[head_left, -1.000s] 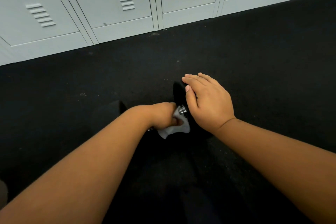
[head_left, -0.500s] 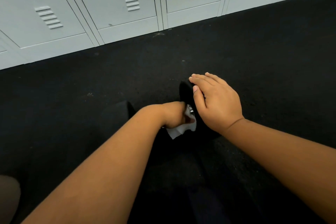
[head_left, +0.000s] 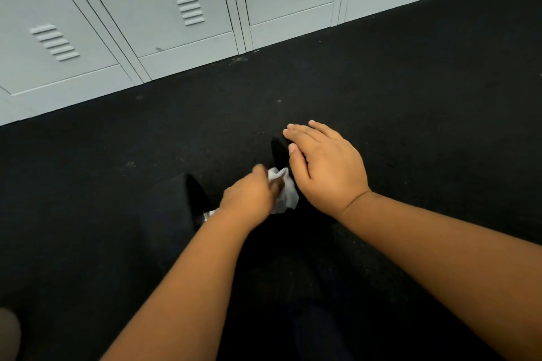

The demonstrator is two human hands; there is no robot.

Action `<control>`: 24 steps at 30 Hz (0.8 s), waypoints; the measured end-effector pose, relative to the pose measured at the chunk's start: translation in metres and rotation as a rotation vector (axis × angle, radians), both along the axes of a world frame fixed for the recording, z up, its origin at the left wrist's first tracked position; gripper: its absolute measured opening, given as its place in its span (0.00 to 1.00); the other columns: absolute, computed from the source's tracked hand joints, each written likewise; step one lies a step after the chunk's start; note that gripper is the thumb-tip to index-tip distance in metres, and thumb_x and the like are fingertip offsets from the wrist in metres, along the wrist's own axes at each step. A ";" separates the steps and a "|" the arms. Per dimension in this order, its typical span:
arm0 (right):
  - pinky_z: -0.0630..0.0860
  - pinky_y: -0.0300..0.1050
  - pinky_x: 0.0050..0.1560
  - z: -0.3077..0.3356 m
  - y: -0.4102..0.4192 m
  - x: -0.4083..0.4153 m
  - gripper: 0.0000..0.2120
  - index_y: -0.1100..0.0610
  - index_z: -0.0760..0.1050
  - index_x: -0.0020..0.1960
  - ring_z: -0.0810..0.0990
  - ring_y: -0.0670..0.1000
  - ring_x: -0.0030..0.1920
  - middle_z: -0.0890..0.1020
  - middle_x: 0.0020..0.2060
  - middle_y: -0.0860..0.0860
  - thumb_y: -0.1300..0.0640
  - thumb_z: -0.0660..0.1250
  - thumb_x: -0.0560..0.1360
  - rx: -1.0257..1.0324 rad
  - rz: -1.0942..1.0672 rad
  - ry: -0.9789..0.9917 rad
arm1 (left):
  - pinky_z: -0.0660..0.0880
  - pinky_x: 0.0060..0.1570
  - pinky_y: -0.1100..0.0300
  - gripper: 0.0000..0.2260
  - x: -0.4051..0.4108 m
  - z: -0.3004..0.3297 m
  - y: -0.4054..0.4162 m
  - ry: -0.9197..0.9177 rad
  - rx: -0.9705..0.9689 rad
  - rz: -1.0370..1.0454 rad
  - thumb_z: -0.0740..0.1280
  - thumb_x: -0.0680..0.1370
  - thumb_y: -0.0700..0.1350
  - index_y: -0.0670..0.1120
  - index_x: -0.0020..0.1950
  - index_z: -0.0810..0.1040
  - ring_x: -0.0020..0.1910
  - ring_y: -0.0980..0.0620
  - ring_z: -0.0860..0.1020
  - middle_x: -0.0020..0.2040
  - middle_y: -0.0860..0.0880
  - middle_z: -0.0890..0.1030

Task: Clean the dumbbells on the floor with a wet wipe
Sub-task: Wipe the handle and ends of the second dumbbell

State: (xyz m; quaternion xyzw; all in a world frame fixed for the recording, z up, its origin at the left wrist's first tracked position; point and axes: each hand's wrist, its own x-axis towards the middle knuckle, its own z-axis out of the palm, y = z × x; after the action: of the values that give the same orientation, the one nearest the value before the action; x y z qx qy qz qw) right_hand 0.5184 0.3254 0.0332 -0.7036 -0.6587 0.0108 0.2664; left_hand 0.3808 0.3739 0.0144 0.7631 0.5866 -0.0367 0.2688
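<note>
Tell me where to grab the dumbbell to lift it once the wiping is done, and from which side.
Probably the metal bar between the two black end weights, from above. The dumbbell lies flat on the floor, and the bar is its narrowest part. The left hand with the wipe covers most of it.

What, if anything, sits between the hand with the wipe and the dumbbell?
Nothing visible. The left hand holds the wet wipe against the dumbbell near its right weight, which the right hand rests on with flat fingers. The bar itself is mostly hidden.
</note>
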 end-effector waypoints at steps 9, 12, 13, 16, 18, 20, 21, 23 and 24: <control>0.67 0.49 0.70 0.001 -0.001 0.001 0.22 0.51 0.74 0.67 0.69 0.52 0.71 0.77 0.66 0.47 0.48 0.51 0.79 -0.020 -0.006 0.001 | 0.70 0.44 0.61 0.09 -0.015 0.008 -0.025 -0.338 0.553 0.032 0.72 0.73 0.48 0.51 0.47 0.72 0.45 0.56 0.72 0.46 0.55 0.73; 0.67 0.51 0.70 0.001 -0.001 0.001 0.23 0.51 0.74 0.67 0.69 0.52 0.71 0.77 0.66 0.47 0.47 0.50 0.79 -0.022 -0.004 0.011 | 0.73 0.47 0.55 0.06 -0.009 -0.007 -0.026 -0.197 0.399 -0.182 0.63 0.78 0.46 0.50 0.55 0.74 0.49 0.51 0.76 0.50 0.52 0.76; 0.67 0.51 0.70 0.001 -0.002 0.000 0.23 0.51 0.74 0.67 0.69 0.52 0.71 0.77 0.66 0.47 0.47 0.49 0.78 -0.019 -0.003 0.016 | 0.73 0.48 0.53 0.09 -0.007 -0.010 -0.025 -0.083 0.371 -0.243 0.61 0.79 0.46 0.50 0.59 0.73 0.51 0.48 0.76 0.53 0.51 0.76; 0.67 0.52 0.70 0.001 -0.003 0.000 0.23 0.51 0.74 0.67 0.69 0.52 0.71 0.77 0.66 0.47 0.47 0.50 0.78 -0.016 0.000 0.032 | 0.71 0.50 0.50 0.13 -0.003 -0.004 -0.016 0.141 0.222 -0.325 0.60 0.80 0.48 0.47 0.63 0.68 0.54 0.45 0.76 0.58 0.47 0.76; 0.68 0.51 0.69 0.001 -0.003 0.001 0.22 0.50 0.74 0.67 0.68 0.51 0.71 0.76 0.66 0.46 0.48 0.50 0.79 -0.017 -0.004 0.024 | 0.73 0.50 0.50 0.14 0.000 0.009 -0.006 0.176 0.039 -0.320 0.61 0.80 0.50 0.46 0.63 0.68 0.51 0.46 0.76 0.57 0.45 0.77; 0.67 0.51 0.69 0.001 -0.002 0.001 0.22 0.50 0.74 0.68 0.68 0.51 0.71 0.76 0.66 0.46 0.48 0.50 0.79 -0.017 -0.010 0.017 | 0.73 0.55 0.51 0.16 0.005 0.024 0.002 0.190 -0.120 -0.344 0.60 0.80 0.51 0.44 0.65 0.69 0.52 0.45 0.76 0.57 0.45 0.77; 0.67 0.51 0.69 0.000 -0.002 0.001 0.22 0.50 0.74 0.67 0.69 0.51 0.71 0.77 0.66 0.46 0.48 0.50 0.79 -0.012 -0.011 0.015 | 0.71 0.58 0.52 0.16 0.008 0.028 0.005 0.179 -0.171 -0.371 0.58 0.82 0.50 0.43 0.65 0.70 0.54 0.45 0.75 0.57 0.45 0.76; 0.67 0.50 0.69 0.000 -0.002 0.000 0.23 0.51 0.74 0.67 0.69 0.52 0.71 0.77 0.66 0.46 0.48 0.50 0.78 -0.005 -0.008 0.013 | 0.69 0.56 0.56 0.15 0.009 0.033 0.007 0.136 -0.215 -0.385 0.55 0.83 0.49 0.42 0.61 0.73 0.55 0.44 0.75 0.52 0.45 0.75; 0.67 0.51 0.69 -0.001 -0.001 0.000 0.23 0.51 0.74 0.67 0.69 0.52 0.71 0.77 0.66 0.46 0.47 0.49 0.78 -0.005 -0.006 0.015 | 0.68 0.53 0.58 0.14 0.007 0.033 0.009 0.095 -0.243 -0.365 0.54 0.83 0.49 0.42 0.57 0.75 0.55 0.44 0.75 0.49 0.45 0.75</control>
State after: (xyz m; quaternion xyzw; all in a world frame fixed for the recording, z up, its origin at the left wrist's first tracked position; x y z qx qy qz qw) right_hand 0.5188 0.3245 0.0325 -0.7062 -0.6545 0.0169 0.2696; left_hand 0.3875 0.3830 0.0474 0.8161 0.4419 -0.1913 0.3197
